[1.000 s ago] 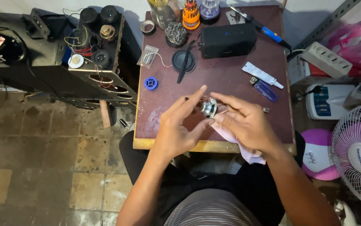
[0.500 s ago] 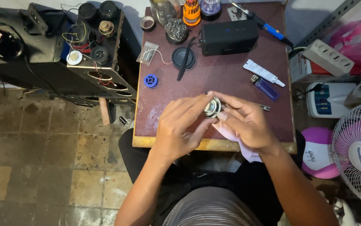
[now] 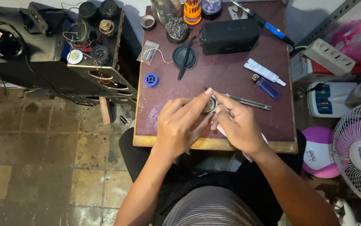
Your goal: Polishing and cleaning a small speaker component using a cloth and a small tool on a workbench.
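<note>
Small round metal speaker part [image 3: 210, 104] sits pinched between both hands over the bench's [image 3: 230, 79] front half. Left hand [image 3: 180, 125] closed on it from the left, fingers over the top; right hand [image 3: 237, 123] gripping its right side, pinkish cloth [image 3: 222, 130] under the palm. Risk: the part looks small and smooth, so a loose pinch could drop it off the near edge onto the tiled floor [image 3: 42, 159]. Maroon bench is cluttered: black speaker box [image 3: 230, 36], glue tube [image 3: 264, 72], tweezers [image 3: 247, 101]. Fan [image 3: 358, 155] at right.
</note>
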